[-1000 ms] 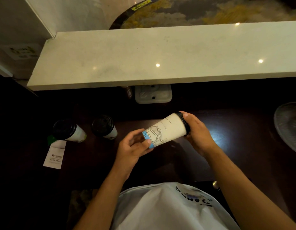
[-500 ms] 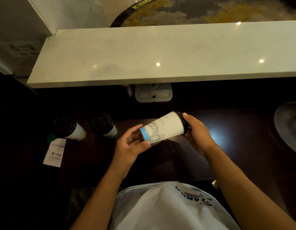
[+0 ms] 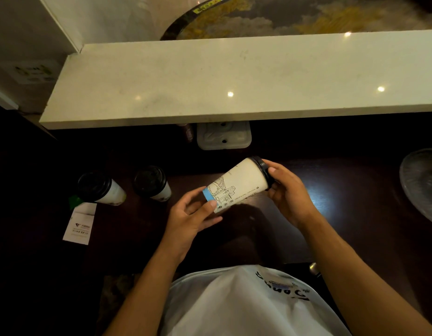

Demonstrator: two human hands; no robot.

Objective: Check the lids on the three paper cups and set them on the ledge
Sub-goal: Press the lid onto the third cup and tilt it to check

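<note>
I hold a white paper cup [image 3: 239, 184] with a line drawing and a blue band, tipped on its side above the dark table. My left hand [image 3: 189, 219] grips its base end. My right hand [image 3: 289, 194] wraps its black lid [image 3: 263, 167]. Two more paper cups with black lids stand upright on the table at the left: one [image 3: 98, 189] further left, the other [image 3: 152, 183] beside it. The pale stone ledge [image 3: 234, 78] runs across the view beyond the table and bears nothing.
A white card [image 3: 79, 225] lies on the dark table [image 3: 343, 207] below the left cup, with a green bit by it. A glass dish [image 3: 421, 183] sits at the right edge. A grey socket plate [image 3: 223, 137] is under the ledge. My white shirt fills the bottom.
The held cup has risen slightly and turned between my hands, with the lid end tilted up a little more. The two standing cups have not moved.
</note>
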